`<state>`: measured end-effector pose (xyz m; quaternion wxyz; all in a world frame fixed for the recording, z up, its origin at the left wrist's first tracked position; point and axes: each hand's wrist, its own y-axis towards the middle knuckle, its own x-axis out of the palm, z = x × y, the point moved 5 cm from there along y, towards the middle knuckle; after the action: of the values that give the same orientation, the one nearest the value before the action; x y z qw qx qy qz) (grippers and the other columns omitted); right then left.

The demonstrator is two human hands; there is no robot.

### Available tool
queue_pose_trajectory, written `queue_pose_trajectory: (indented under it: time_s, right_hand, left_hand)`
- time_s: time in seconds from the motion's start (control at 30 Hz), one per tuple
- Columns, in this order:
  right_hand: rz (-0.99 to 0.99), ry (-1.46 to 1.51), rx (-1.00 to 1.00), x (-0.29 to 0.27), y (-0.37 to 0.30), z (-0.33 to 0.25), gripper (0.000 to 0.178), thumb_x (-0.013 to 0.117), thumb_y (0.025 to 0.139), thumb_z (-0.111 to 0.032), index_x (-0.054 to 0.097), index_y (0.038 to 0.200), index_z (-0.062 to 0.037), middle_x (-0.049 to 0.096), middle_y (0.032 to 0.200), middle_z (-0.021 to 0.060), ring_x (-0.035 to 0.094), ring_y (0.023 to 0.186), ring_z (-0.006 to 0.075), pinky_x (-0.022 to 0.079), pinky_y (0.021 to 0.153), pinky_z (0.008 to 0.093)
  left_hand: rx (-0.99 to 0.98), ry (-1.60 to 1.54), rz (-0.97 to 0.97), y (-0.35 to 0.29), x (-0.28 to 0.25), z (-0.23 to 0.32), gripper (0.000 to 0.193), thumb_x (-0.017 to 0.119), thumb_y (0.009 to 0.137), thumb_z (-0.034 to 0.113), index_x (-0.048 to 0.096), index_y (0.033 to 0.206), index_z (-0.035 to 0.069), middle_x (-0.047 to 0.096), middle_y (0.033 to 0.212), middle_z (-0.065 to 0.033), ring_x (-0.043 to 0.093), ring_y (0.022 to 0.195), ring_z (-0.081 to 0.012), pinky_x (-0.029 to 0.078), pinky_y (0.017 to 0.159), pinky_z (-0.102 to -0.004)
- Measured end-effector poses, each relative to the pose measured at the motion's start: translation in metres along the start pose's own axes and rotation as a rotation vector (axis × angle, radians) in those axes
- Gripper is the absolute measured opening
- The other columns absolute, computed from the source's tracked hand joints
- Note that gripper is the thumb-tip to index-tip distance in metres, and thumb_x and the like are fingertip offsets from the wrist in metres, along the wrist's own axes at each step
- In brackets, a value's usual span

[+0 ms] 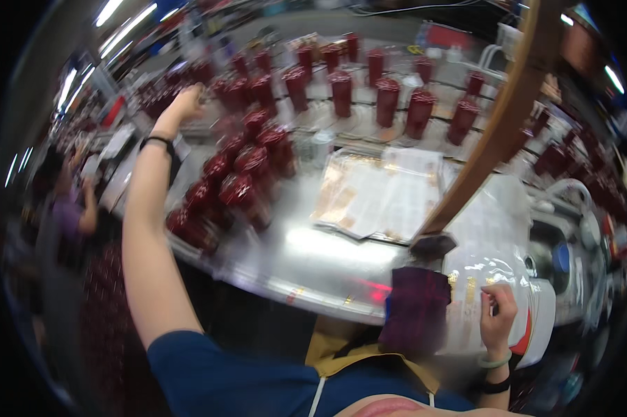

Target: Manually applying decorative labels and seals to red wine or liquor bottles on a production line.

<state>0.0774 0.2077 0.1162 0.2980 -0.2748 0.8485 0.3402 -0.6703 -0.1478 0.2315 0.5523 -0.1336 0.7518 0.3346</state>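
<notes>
My left arm stretches far out to the left. My left hand is beside a row of dark red cylindrical containers; motion smears its fingers, so any hold is hidden. More glossy red containers stand clustered on the metal table, right of my left forearm. My right hand is low at the right, fingers curled closed, over clear-looking sheets with small gold labels. Whether something thin sits between those fingers I cannot make out. A dark purple cloth hangs at the table's front edge.
A brown upright post rises from the table on the right. White papers lie mid-table. Spaced red containers line the far side. A sink-like basin is at right; another person is at far left.
</notes>
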Motion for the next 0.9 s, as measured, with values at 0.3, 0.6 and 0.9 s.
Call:
queue_pose_trajectory:
  time_s: [0.3, 0.6, 0.9]
  right_hand:
    - [0.204, -0.119, 0.252, -0.019, -0.032, 0.015, 0.007, 0.072, 0.087, 0.000, 0.069, 0.093, -0.0011, 0.061, 0.084, 0.0111, 0.063, 0.067, 0.0235, 0.049, 0.061, 0.0333]
    - [0.130, -0.045, 0.261, -0.005, -0.020, 0.019, 0.008, 0.074, 0.089, -0.009, 0.073, 0.096, -0.0054, 0.066, 0.087, 0.0103, 0.066, 0.071, 0.0250, 0.052, 0.067, 0.0352]
    - [-0.004, 0.115, 0.112, 0.009, -0.004, 0.007, 0.006, 0.073, 0.090, -0.009, 0.073, 0.096, -0.0066, 0.067, 0.089, 0.0086, 0.066, 0.075, 0.0252, 0.053, 0.067, 0.0359]
  left_hand:
    - [0.061, 0.051, -0.093, 0.041, 0.171, -0.062, 0.048, 0.084, 0.067, 0.013, 0.063, 0.108, 0.002, 0.065, 0.100, -0.0207, 0.059, 0.100, -0.0441, 0.049, 0.085, -0.0529]
    - [-0.098, -0.101, 0.018, 0.050, 0.159, -0.075, 0.012, 0.065, 0.073, 0.000, 0.066, 0.085, 0.000, 0.067, 0.091, -0.0239, 0.066, 0.090, -0.0439, 0.051, 0.080, -0.0505]
    - [-0.368, 0.119, 0.338, 0.000, -0.109, -0.033, 0.021, 0.064, 0.096, 0.009, 0.070, 0.113, -0.002, 0.068, 0.121, -0.0210, 0.063, 0.115, -0.0343, 0.049, 0.101, -0.0411]
